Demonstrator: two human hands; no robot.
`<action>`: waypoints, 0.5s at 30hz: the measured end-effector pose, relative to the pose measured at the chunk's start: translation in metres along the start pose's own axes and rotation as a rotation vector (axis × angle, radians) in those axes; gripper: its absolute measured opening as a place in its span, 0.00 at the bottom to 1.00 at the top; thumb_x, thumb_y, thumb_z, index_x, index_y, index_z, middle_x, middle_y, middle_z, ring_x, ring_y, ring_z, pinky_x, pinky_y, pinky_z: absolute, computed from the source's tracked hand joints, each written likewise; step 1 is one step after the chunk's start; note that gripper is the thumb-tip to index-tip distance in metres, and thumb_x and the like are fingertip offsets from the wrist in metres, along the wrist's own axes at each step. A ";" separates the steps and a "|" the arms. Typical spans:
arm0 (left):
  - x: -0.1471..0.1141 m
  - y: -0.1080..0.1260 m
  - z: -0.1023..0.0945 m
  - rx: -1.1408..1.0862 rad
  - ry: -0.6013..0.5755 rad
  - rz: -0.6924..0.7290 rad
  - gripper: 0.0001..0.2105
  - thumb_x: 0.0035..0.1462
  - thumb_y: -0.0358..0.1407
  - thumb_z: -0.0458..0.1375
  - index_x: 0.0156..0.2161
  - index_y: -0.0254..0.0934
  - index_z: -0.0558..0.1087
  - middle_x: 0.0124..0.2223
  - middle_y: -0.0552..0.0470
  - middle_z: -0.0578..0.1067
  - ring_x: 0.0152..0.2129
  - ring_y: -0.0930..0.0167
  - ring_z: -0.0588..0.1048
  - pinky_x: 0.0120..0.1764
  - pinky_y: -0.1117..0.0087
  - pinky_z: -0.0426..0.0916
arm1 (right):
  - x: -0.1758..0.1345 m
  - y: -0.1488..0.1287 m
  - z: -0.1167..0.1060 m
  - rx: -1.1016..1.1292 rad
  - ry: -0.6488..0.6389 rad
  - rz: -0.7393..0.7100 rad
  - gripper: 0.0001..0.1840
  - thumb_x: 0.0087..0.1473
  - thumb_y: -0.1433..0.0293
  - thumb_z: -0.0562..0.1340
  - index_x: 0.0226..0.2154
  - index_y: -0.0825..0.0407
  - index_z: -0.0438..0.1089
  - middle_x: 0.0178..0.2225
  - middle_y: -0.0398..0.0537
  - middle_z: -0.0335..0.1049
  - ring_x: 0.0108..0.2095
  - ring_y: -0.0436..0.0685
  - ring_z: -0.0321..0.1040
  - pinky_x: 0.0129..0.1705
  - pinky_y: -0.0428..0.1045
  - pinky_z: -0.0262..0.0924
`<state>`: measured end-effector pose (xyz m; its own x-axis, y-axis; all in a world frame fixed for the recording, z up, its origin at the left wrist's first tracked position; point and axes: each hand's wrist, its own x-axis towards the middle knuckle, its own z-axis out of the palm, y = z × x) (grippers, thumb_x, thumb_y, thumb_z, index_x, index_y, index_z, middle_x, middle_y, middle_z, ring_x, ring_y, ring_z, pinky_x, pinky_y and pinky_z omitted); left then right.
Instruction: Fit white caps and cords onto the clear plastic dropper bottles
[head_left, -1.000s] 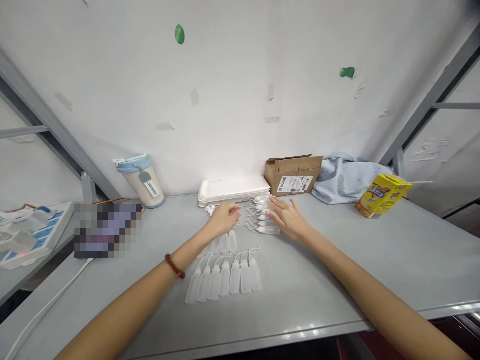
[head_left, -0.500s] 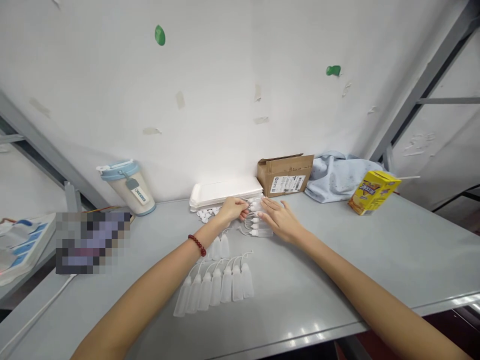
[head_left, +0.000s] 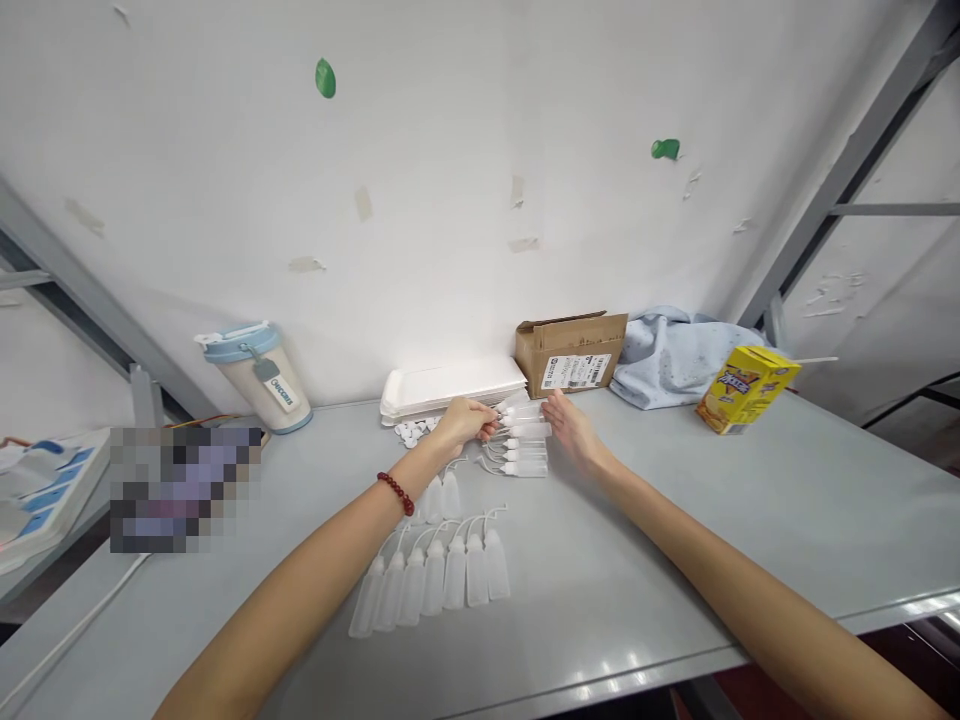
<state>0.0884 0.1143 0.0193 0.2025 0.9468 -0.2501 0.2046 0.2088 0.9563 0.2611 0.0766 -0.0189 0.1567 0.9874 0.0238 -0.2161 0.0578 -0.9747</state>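
My left hand [head_left: 469, 422], a red bead bracelet at its wrist, is pinched at the cap end of a small translucent squeeze bottle [head_left: 516, 412]; its fingertips partly hide the hold. More squeeze bottles [head_left: 525, 468] lie stacked in a column just below, their thin white cap straps pointing left. My right hand [head_left: 574, 430] stands on edge by the bases of these bottles, fingers stretched out, holding nothing. Nearer to me, a row of several like bottles [head_left: 433, 580] lies side by side. Another few bottles [head_left: 442, 497] show partly behind my left wrist.
Small white caps [head_left: 411, 432] lie before a stack of white trays [head_left: 450, 385]. A cardboard box [head_left: 574, 355], light blue cloth [head_left: 667, 360] and yellow drink carton [head_left: 746, 390] stand at right. A tumbler [head_left: 259, 375], blurred-out object [head_left: 187, 490] and power strip [head_left: 56, 490] are left.
My right hand has drawn back to the right and turned onto its edge, uncovering the bottles it lay over. My left hand stays at nearly the same place.
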 end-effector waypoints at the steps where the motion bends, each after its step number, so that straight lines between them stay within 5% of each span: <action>1: 0.000 0.000 0.000 -0.007 0.002 -0.003 0.07 0.48 0.26 0.61 0.21 0.28 0.71 0.19 0.53 0.70 0.14 0.79 0.67 0.22 0.76 0.63 | -0.001 -0.001 0.002 0.024 0.018 0.028 0.27 0.52 0.49 0.54 0.44 0.51 0.70 0.50 0.56 0.68 0.57 0.64 0.56 0.58 0.61 0.51; 5: 0.000 0.000 0.002 -0.039 0.002 -0.031 0.07 0.51 0.26 0.60 0.24 0.26 0.71 0.21 0.52 0.71 0.17 0.78 0.69 0.26 0.74 0.66 | -0.005 -0.006 0.006 0.094 0.035 0.090 0.25 0.51 0.52 0.58 0.45 0.53 0.69 0.54 0.56 0.64 0.60 0.62 0.50 0.60 0.60 0.47; 11: 0.005 -0.004 0.008 -0.111 -0.008 -0.140 0.16 0.59 0.38 0.54 0.50 0.32 0.65 0.49 0.44 0.69 0.42 0.66 0.71 0.42 0.59 0.69 | -0.009 -0.012 0.011 0.144 -0.032 0.059 0.20 0.53 0.54 0.57 0.41 0.51 0.71 0.52 0.51 0.66 0.61 0.60 0.49 0.62 0.58 0.44; 15: 0.007 -0.005 0.012 -0.171 0.018 -0.166 0.16 0.59 0.38 0.55 0.50 0.32 0.66 0.49 0.43 0.69 0.42 0.66 0.71 0.42 0.59 0.69 | -0.011 -0.015 0.014 0.137 -0.079 0.041 0.19 0.55 0.55 0.56 0.38 0.51 0.72 0.51 0.50 0.68 0.60 0.58 0.50 0.63 0.56 0.41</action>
<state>0.1004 0.1167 0.0110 0.1617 0.8999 -0.4051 0.0686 0.3992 0.9143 0.2491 0.0666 -0.0013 0.0696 0.9975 0.0072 -0.3515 0.0312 -0.9357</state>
